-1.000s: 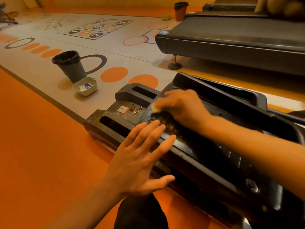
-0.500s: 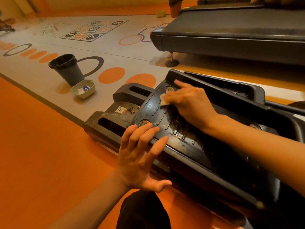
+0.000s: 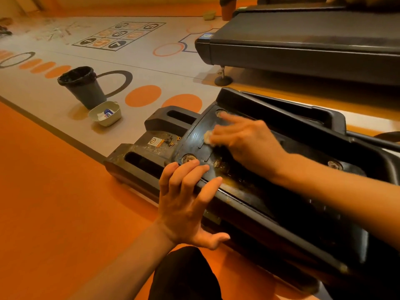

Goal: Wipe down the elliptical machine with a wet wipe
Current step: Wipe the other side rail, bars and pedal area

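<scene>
Scrubbing back and forth across the front end of the pedal (image 3: 194,135). A second ago the wipe (image 3: 208,137) sat just above the near bolt (image 3: 188,158). Half a second ago it was up beside the far bolt (image 3: 219,113), and now it's roughly midway between the two. So that's one stroke out and partway back, same patch, not a new area.

Left hand (image 3: 186,198) has shifted too. It was laid flat on the pedal top; now the fingers bend a little over the near edge and the thumb sits spread low against the side. Reads as bracing the pedal, not gripping it.

Task-wise, my call is early in the job. Yellow-brown grime (image 3: 234,185) is on the near edge, right of the left fingertips. There's debris on the base (image 3: 140,148) by the sticker (image 3: 156,141). I can't judge the rest of the elliptical from here, since the back of the pedal is under the right forearm.

Grip:
- Right hand (image 3: 244,144) has the wipe bunched small, with only a pale corner showing at the thumb side. Fingers are curled on it and pressing it to the pedal; the index finger sticks out toward the far bolt.
- Left hand is loose, holds nothing, and just rests on the pedal.

Bin (image 3: 83,89) and tray (image 3: 112,118) are on the floor, well apart from the work.
</scene>
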Action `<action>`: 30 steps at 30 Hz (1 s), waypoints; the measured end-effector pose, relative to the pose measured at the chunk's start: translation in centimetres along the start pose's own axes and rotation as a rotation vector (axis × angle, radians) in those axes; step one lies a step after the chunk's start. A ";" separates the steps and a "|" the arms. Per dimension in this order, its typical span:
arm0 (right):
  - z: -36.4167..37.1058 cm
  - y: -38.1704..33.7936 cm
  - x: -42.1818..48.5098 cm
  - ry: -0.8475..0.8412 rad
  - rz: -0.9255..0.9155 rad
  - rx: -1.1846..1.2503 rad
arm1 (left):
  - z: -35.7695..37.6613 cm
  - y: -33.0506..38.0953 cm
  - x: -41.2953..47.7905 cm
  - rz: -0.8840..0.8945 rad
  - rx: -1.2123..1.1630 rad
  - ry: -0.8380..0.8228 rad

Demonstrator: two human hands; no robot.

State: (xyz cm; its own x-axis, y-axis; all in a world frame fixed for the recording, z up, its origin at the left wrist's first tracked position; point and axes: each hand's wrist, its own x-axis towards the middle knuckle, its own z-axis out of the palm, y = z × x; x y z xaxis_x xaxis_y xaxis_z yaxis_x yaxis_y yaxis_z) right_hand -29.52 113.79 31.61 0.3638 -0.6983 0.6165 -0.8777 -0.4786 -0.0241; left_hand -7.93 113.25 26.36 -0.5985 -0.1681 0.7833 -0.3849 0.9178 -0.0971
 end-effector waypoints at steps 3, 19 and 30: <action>-0.1 -1.3 -1.0 -0.010 -0.122 0.055 | 0.1 -0.1 -0.1 0.010 0.010 0.004; -1.0 3.4 -1.5 -0.037 0.211 -0.231 | -2.7 -0.4 0.6 0.051 0.161 -0.236; -1.0 0.7 -1.2 0.021 0.271 0.089 | -3.5 -0.6 4.3 -0.201 0.184 -0.293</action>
State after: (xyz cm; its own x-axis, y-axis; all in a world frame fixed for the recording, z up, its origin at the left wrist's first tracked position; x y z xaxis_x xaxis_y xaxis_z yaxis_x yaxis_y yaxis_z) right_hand -30.89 114.81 31.62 0.1125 -0.7964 0.5942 -0.9109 -0.3217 -0.2586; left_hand -7.78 113.28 31.94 -0.6632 -0.4577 0.5922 -0.6181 0.7811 -0.0886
